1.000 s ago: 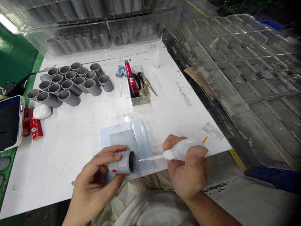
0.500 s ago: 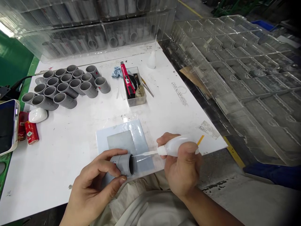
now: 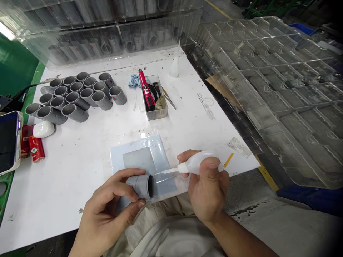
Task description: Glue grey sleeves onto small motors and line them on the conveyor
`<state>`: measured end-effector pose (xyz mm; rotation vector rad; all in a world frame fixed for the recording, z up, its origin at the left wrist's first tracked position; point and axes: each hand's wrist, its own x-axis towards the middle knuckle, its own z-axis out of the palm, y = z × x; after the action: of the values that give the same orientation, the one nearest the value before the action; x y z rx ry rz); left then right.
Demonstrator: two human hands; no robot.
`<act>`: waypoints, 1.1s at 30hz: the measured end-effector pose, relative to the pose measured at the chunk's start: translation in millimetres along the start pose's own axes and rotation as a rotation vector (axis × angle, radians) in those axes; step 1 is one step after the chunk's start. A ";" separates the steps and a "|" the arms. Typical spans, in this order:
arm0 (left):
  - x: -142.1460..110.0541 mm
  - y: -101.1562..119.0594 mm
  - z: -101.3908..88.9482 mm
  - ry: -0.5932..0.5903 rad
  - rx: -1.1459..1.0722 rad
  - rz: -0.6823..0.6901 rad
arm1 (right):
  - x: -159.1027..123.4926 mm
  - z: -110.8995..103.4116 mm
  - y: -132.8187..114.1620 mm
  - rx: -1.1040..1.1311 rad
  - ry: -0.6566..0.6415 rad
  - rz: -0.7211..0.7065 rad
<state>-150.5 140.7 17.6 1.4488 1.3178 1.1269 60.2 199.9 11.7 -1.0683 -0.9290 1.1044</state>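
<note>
Between the thumb and fingers of my left hand (image 3: 112, 203) lies a short grey pipe piece (image 3: 139, 186), tilted sideways with its open end facing right. My right hand (image 3: 207, 182) is closed around a white squeeze bottle (image 3: 200, 162) with a long thin nozzle. The nozzle points left, and its tip is at the rim of the pipe's open end; whether it touches I cannot tell. Below the pipe, a light blue sheet (image 3: 118, 152) with a grey square pad (image 3: 138, 160) lies on the white table (image 3: 80, 153).
Several grey pipe pieces (image 3: 76, 96) stand grouped at the back left. A small clear box (image 3: 158, 113) holds a red cutter (image 3: 146, 89); tweezers (image 3: 169, 99) lie beside it. Another white bottle (image 3: 174, 66) stands behind. Clear trays (image 3: 268, 71) are stacked right, and a phone (image 3: 9, 139) is left.
The squeeze bottle in my right hand has shifted slightly left and up. My left hand holds the pipe piece almost still, its open end turned a little more toward me.
</note>
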 end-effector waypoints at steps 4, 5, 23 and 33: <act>-1.2 -0.3 0.4 0.006 0.006 0.000 | -1.6 -3.5 1.3 -0.002 -0.027 -0.003; -1.6 -0.4 0.5 0.006 0.008 -0.002 | -2.1 -4.4 1.9 -0.002 -0.041 -0.004; -0.4 1.9 0.3 -0.030 0.011 0.047 | -4.3 -5.9 2.9 0.004 -0.045 0.012; -2.6 0.4 0.7 -0.004 -0.014 0.016 | -5.2 -5.8 1.3 0.014 -0.069 -0.014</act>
<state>-149.8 138.1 17.6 1.4538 1.2952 1.1408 64.3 193.8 8.7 -1.0167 -0.9805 1.1404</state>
